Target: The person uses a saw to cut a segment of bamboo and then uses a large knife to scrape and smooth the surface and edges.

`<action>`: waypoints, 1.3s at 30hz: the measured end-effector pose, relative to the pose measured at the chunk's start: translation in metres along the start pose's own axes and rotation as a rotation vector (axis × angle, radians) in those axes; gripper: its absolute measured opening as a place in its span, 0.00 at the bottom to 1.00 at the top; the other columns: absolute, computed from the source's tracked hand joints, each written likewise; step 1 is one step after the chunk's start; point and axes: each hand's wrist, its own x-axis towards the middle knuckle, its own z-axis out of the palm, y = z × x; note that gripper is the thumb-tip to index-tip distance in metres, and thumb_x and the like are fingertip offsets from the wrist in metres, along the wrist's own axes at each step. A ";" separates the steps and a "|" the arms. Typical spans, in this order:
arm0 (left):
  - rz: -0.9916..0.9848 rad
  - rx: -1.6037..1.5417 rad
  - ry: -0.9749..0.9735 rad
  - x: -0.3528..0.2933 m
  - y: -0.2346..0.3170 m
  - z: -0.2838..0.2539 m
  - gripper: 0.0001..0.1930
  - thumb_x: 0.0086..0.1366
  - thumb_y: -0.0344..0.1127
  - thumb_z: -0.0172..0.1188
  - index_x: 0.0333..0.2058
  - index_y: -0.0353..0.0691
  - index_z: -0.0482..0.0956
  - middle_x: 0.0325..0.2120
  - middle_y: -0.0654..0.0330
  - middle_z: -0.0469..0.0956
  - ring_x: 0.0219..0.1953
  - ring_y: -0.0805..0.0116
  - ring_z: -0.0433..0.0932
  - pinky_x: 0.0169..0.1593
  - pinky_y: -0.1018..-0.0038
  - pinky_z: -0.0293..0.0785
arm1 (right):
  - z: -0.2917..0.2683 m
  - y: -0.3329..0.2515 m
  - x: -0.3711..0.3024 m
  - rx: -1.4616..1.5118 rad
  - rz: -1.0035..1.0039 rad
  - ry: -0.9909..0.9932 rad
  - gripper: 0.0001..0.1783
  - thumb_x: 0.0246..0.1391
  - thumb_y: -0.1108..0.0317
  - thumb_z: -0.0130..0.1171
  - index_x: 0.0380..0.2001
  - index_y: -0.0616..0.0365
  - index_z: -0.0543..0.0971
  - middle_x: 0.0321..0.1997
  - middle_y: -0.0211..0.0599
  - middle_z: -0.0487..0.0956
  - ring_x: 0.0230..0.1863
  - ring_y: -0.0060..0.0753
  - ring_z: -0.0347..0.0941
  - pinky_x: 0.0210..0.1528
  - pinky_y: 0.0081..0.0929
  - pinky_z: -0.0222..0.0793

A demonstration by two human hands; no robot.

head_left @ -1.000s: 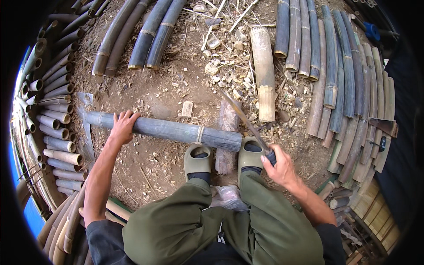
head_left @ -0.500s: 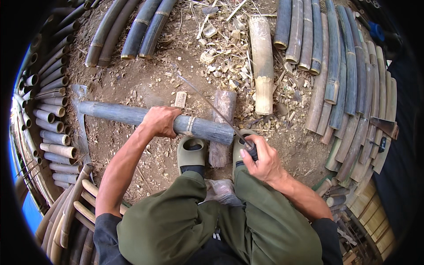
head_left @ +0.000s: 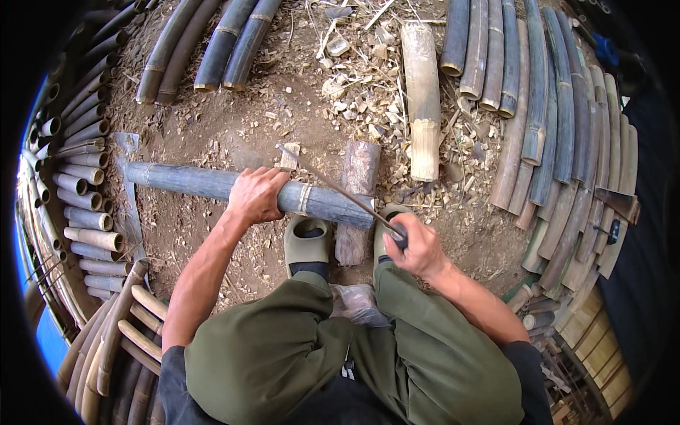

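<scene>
A dark grey-green bamboo pole (head_left: 191, 178) lies crosswise in front of me. Its right end rests on a short log (head_left: 361, 166). My left hand (head_left: 258, 196) is wrapped over the pole, just left of a pale node ring. In my right hand (head_left: 419, 249) is the dark handle of a long, narrow-bladed hand tool (head_left: 333, 183); whether saw or knife, I cannot tell. The blade slants up and left across the pole near its right end, with its tip beyond the far side.
My clog-covered feet (head_left: 309, 241) stand close behind the log. A pale, shaved bamboo piece (head_left: 423, 106) lies ahead among chips. Bamboo poles (head_left: 552, 106) are laid out at right, with a broad metal blade (head_left: 618, 204) on them. More bamboo (head_left: 88, 219) is stacked at left.
The tool's blade has tilted lower, its tip dropping nearer the pole. My right hand has shifted slightly up and left. My left hand keeps its hold on the pole.
</scene>
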 end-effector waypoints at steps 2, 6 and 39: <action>0.013 0.008 0.042 0.001 0.002 0.002 0.31 0.37 0.43 0.73 0.45 0.46 0.78 0.38 0.59 0.81 0.44 0.58 0.79 0.50 0.61 0.74 | -0.003 0.026 -0.004 -0.175 0.324 -0.355 0.18 0.62 0.59 0.59 0.40 0.66 0.72 0.35 0.57 0.80 0.31 0.51 0.82 0.28 0.40 0.78; 0.012 0.007 0.089 -0.008 -0.001 0.011 0.31 0.38 0.42 0.74 0.46 0.46 0.77 0.38 0.61 0.79 0.43 0.59 0.79 0.51 0.61 0.72 | -0.010 -0.007 0.005 0.045 0.375 -0.258 0.19 0.62 0.57 0.58 0.42 0.66 0.73 0.33 0.55 0.80 0.30 0.53 0.81 0.33 0.41 0.78; -0.090 0.204 -0.087 -0.010 0.028 -0.014 0.35 0.51 0.41 0.69 0.59 0.43 0.70 0.52 0.55 0.74 0.59 0.57 0.69 0.63 0.54 0.63 | -0.005 0.031 0.006 -0.040 0.536 -0.476 0.19 0.62 0.57 0.57 0.43 0.62 0.70 0.32 0.60 0.80 0.34 0.66 0.80 0.36 0.52 0.76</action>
